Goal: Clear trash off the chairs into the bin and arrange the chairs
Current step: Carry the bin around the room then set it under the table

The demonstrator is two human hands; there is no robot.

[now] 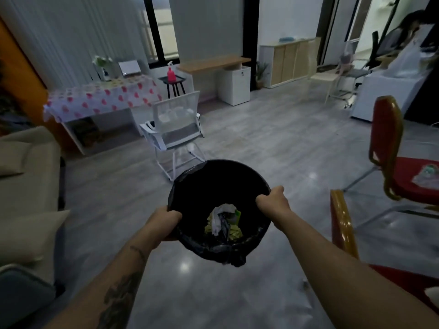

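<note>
Head view, facing forward-down, close over forearms

Bin [219,186] near centre, trash [224,222] in it; mesh chair [177,129] behind; chairs w/ litter [427,173] right; sofa [26,186] left.

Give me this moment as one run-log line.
both hands: left hand, right hand gripping bin rim | bin: trash inside | red chair: wrapper on seat

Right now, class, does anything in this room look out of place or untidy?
Yes. Crumpled clear plastic trash lies on the red chair seat at right, and the white mesh chair stands askew mid-floor. Both hands hold the bin by its rim.
</note>
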